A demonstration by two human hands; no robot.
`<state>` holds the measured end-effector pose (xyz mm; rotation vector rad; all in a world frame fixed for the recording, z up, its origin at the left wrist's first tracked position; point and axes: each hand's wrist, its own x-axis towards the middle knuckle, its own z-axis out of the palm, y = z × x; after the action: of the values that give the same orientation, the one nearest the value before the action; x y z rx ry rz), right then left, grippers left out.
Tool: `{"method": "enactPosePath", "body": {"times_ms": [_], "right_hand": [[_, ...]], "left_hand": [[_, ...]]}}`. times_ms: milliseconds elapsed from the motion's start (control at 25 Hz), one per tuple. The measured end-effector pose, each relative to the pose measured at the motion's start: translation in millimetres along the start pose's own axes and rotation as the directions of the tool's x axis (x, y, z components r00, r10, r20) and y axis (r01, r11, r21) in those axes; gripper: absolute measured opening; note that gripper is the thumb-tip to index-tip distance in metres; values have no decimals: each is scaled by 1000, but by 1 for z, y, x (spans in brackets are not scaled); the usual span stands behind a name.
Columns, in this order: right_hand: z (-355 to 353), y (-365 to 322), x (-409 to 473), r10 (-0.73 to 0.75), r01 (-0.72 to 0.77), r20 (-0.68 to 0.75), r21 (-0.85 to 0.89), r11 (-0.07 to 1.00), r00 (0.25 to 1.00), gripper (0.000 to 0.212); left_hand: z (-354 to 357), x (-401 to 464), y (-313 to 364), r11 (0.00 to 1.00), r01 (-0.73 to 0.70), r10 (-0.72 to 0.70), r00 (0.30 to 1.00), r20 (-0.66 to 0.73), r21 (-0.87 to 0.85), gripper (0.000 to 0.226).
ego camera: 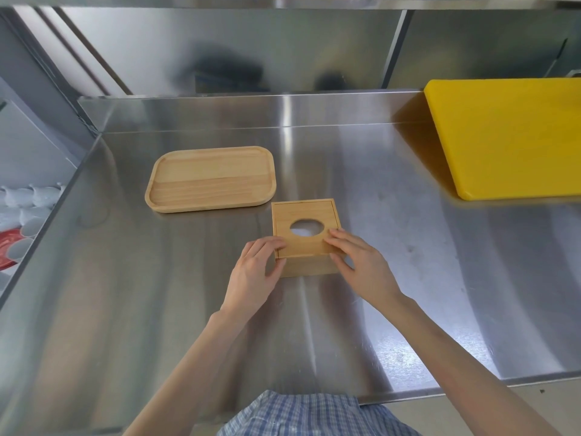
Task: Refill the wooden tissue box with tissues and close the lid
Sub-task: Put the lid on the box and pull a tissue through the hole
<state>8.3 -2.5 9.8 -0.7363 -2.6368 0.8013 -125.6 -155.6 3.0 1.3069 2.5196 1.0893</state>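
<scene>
steel countertop point(157, 294) carries the square wooden tissue box point(306, 237), unmarked, near a rounded wooden tray point(210, 179). left hand point(254, 275) and right hand point(358, 265), apart, rest fingertips on its oval-holed lid's point(301, 247) near corners; white tissue shows through.

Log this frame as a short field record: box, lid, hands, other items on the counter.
box: wooden tissue box on the steel counter
lid: on top, white visible through its oval opening
left hand: fingers at box's near left corner
right hand: fingers on lid's near right edge
other: wooden tray, yellow cutting board
</scene>
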Motion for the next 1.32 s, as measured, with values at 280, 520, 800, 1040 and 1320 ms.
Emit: {"method": "enactPosePath", "body": {"times_ms": [280,520,800,1040,1320], "right_hand": [[-14,-15,35,-72,74,19,-103,992,997,20],[-18,-28,88,-99,218,341,-329,919,935,25],[-10,-46,111,-74,429,559,-537,727,826,18],[4,-54,122,-71,502,599,-592,631,797,15],[13,-43,124,-136,507,583,-539,673,801,17]], "left_hand": [[6,19,3,760,481,-490,866,101,-436,47],[14,31,8,617,626,-572,773,274,-477,57],[19,29,4,658,594,-538,801,262,-463,50],[24,23,6,640,571,-553,807,208,-515,44],[27,22,6,641,564,-562,807,182,-520,43]]}}
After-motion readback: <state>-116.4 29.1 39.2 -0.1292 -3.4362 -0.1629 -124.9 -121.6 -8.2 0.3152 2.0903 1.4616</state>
